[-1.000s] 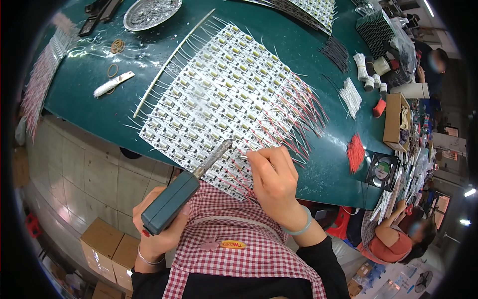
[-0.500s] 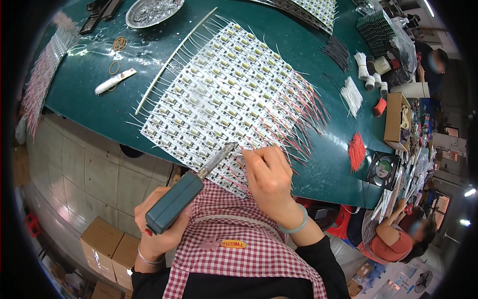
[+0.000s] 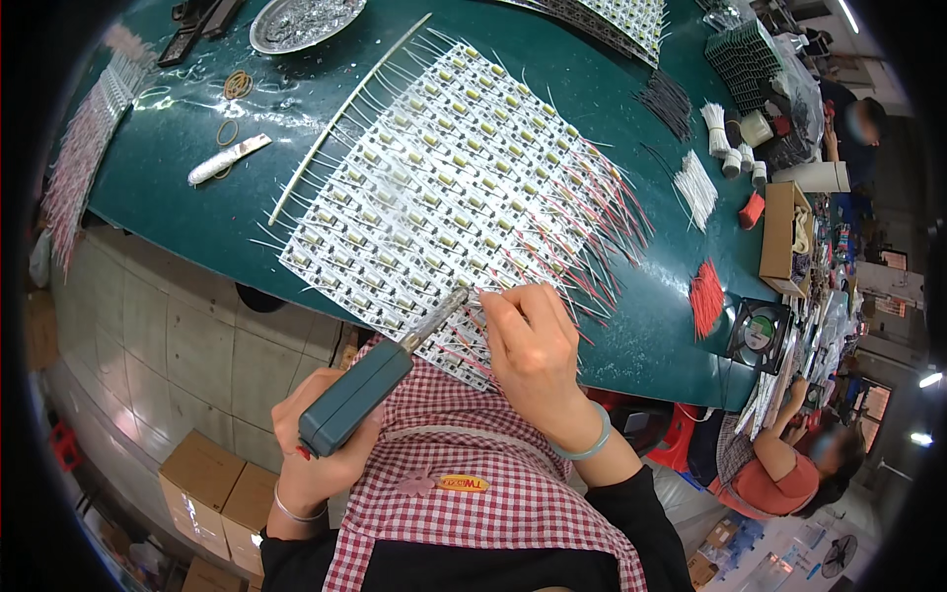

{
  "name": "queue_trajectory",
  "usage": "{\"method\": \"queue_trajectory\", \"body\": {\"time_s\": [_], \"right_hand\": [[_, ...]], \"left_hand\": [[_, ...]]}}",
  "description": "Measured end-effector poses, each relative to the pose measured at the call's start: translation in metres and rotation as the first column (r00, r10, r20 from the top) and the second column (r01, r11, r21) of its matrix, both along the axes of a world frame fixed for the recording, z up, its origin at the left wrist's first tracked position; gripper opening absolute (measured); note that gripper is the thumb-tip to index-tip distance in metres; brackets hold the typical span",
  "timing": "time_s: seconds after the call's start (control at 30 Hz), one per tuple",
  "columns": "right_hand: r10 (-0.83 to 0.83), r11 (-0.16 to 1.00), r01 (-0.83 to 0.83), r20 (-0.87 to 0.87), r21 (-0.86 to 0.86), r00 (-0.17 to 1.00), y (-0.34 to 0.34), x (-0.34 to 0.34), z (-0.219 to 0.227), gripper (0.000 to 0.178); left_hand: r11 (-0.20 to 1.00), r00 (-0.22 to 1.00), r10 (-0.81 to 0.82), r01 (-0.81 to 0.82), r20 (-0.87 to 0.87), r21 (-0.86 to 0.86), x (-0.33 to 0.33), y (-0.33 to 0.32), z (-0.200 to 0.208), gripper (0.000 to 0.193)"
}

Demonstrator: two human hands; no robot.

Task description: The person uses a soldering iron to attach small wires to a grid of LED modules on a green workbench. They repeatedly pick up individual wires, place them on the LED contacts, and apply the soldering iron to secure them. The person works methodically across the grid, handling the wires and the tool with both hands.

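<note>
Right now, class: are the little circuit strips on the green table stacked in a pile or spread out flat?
Spread flat. The circuit strips lie side by side in one sheet on the green table, wire leads fanning outward from the edges.

Electronics assembly workshop. Long green table (image 3: 197, 217) carries a wide panel of small white circuit boards (image 3: 444, 197) with red and white lead wires, more panels at the far edge (image 3: 602, 20), bundles of cut red wires (image 3: 706, 296), a metal tray of solder scraps (image 3: 301, 20). Soldering iron (image 3: 370, 385) in use. Another seated worker (image 3: 779, 464) nearby; cardboard boxes (image 3: 212, 493) on the floor.
</note>
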State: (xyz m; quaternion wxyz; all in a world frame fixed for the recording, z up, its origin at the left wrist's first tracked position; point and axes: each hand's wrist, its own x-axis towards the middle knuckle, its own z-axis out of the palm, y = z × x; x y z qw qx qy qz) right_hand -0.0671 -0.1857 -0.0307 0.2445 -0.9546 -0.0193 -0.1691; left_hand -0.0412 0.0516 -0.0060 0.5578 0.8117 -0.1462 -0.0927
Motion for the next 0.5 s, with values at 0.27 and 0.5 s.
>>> {"method": "queue_trajectory", "body": {"time_s": [0.27,0.5], "right_hand": [[-0.005,1.0,0.005,-0.019,-0.02,1.0,0.0014,0.0013,0.0025,0.025],[0.003,1.0,-0.004,-0.031,-0.028,1.0,0.0013,0.002,0.0032,0.025]], "left_hand": [[0.999,1.0,-0.028,0.028,-0.006,0.016,0.0024,0.0003,0.0001,0.019],[1.0,1.0,0.007,-0.007,-0.028,-0.02,-0.0029,0.0096,-0.0074,0.021]]}}
